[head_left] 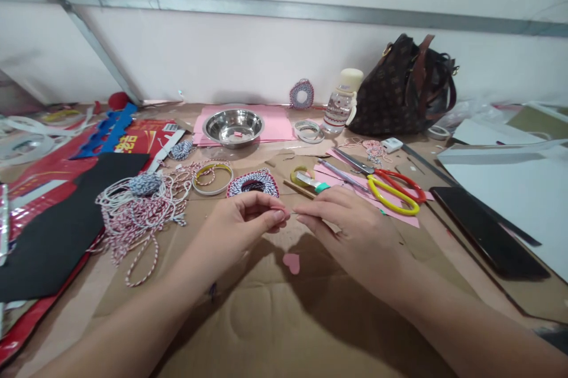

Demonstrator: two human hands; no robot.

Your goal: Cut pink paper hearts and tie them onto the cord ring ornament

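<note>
My left hand [242, 227] and my right hand [346, 230] meet above a cardboard sheet [275, 319], their fingertips pinched close together. A thin pale strand [293, 213], too fine to identify, runs between them. Just beyond my left fingers lies a ring crocheted from red, white and blue twine [252, 184]. A small pink paper heart [291, 262] rests on the cardboard below the hands. To the left lies a tangle of red-and-white twine [137, 218] with a blue-and-white ball [145, 184]. Yellow-and-red handled scissors [390, 189] lie beyond my right hand.
A steel bowl [233, 127] sits on pink paper at the back, near a patterned brown handbag [402, 89] and a bottle [341, 105]. A black foam sheet [57, 230] lies at the left, and a dark phone or tablet [488, 230] lies at the right.
</note>
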